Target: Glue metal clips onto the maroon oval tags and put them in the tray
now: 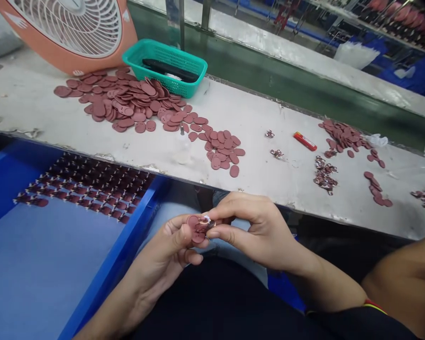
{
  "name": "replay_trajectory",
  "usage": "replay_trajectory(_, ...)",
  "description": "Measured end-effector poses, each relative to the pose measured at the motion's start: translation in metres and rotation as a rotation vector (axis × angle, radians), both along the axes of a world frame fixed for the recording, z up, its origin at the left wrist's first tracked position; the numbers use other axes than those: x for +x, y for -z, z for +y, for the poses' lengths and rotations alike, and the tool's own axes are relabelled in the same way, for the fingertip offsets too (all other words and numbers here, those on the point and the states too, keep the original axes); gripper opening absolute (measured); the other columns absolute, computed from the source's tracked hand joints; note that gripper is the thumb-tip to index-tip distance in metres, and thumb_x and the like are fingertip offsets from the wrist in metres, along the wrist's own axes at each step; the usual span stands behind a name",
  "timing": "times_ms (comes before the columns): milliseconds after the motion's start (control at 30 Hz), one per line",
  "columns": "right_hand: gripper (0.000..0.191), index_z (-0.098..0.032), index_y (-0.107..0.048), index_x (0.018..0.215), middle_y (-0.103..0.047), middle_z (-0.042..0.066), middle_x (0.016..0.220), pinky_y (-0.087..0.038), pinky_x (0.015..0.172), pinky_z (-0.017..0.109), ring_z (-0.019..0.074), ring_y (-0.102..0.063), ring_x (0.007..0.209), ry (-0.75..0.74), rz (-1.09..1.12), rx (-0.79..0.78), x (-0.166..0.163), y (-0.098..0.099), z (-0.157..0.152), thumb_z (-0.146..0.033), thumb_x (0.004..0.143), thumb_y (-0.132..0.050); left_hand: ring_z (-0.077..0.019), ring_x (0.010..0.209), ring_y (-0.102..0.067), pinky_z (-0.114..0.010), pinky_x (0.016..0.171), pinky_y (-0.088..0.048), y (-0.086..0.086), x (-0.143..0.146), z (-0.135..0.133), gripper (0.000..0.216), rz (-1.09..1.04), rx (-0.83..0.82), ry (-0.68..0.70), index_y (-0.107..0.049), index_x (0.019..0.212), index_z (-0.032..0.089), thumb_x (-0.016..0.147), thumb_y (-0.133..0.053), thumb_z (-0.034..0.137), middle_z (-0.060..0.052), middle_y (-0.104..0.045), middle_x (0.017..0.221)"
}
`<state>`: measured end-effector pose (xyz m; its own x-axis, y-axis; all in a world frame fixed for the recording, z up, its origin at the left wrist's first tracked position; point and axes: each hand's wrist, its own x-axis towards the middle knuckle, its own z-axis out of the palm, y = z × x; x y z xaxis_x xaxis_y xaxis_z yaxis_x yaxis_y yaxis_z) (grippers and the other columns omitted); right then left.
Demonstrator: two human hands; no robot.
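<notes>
Above my lap, my left hand (175, 245) grips a dark red oval disc (195, 227) between thumb and fingers. My right hand (251, 226) pinches a small dark and white piece (208, 221) against that disc; its exact kind is too small to make out. Both hands meet just off the bench's front edge. The nearest pile of loose oval discs (224, 147) lies on the bench beyond my hands. A larger heap of the same red discs (127, 99) spreads to its left.
A green basket (134, 59) holding a dark object stands behind the heap, beside an orange fan (125, 33). At left, a blue bin (127, 250) contains rows of assembled pieces (92, 184). Small parts (325, 174) and a red battery-like cylinder (305, 141) lie rightward. Another person's arm (403, 274) is at right.
</notes>
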<state>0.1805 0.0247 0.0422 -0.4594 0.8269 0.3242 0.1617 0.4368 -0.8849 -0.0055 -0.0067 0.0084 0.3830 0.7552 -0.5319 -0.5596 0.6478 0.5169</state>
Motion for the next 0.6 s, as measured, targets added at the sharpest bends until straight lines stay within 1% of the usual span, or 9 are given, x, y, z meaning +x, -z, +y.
replay_trajectory(200, 0.012, -0.017, -0.073, 0.1, -0.076, 0.003, 0.084, -0.053, 0.071, 0.024, 0.0127, -0.067, 0.075, -0.055, -0.107, 0.131, 0.003, -0.007, 0.007, -0.015, 0.088, -0.074, -0.0094, 0.057, -0.063, -0.013, 0.045, -0.052, 0.0, -0.001, 0.001, 0.041, 0.03, -0.044, 0.0, -0.079, 0.076, 0.018, 0.053, -0.094, 0.048, 0.0, -0.067, 0.064)
replay_trajectory(300, 0.01, -0.017, -0.073, 0.099, -0.075, 0.003, 0.084, -0.053, 0.071, 0.025, 0.0133, -0.066, 0.075, -0.09, -0.154, 0.158, 0.003, -0.011, 0.011, -0.015, 0.089, -0.073, -0.0086, 0.057, -0.063, -0.012, 0.045, -0.052, -0.001, -0.002, 0.001, 0.037, 0.016, -0.058, -0.003, -0.078, 0.074, 0.019, 0.055, -0.094, 0.047, 0.001, -0.066, 0.063)
replay_trajectory(367, 0.009, -0.017, -0.074, 0.097, -0.075, 0.002, 0.083, -0.053, 0.07, 0.024, 0.0126, -0.066, 0.074, -0.112, -0.14, 0.122, 0.002, -0.011, 0.013, -0.015, 0.089, -0.073, -0.008, 0.057, -0.063, -0.011, 0.046, -0.052, 0.0, -0.001, 0.002, 0.037, -0.006, -0.075, -0.008, -0.078, 0.073, 0.019, 0.054, -0.094, 0.046, 0.002, -0.066, 0.062)
replay_trajectory(500, 0.009, -0.016, -0.075, 0.096, -0.074, 0.003, 0.081, -0.053, 0.065, 0.022, 0.0118, -0.065, 0.07, -0.124, -0.105, -0.037, 0.001, -0.008, 0.018, -0.017, 0.087, -0.075, -0.0073, 0.058, -0.064, -0.01, 0.047, -0.051, 0.002, 0.0, 0.002, 0.039, -0.027, -0.137, -0.034, -0.076, 0.071, 0.018, 0.049, -0.096, 0.043, 0.003, -0.067, 0.064)
replay_trajectory(600, 0.011, -0.015, -0.076, 0.096, -0.073, 0.003, 0.08, -0.053, 0.064, 0.023, 0.0121, -0.065, 0.069, -0.137, -0.106, -0.086, 0.001, -0.006, 0.021, -0.018, 0.086, -0.076, -0.0079, 0.058, -0.065, -0.011, 0.046, -0.051, 0.002, 0.0, 0.001, 0.04, -0.034, -0.172, -0.045, -0.074, 0.07, 0.018, 0.048, -0.096, 0.042, 0.003, -0.067, 0.063)
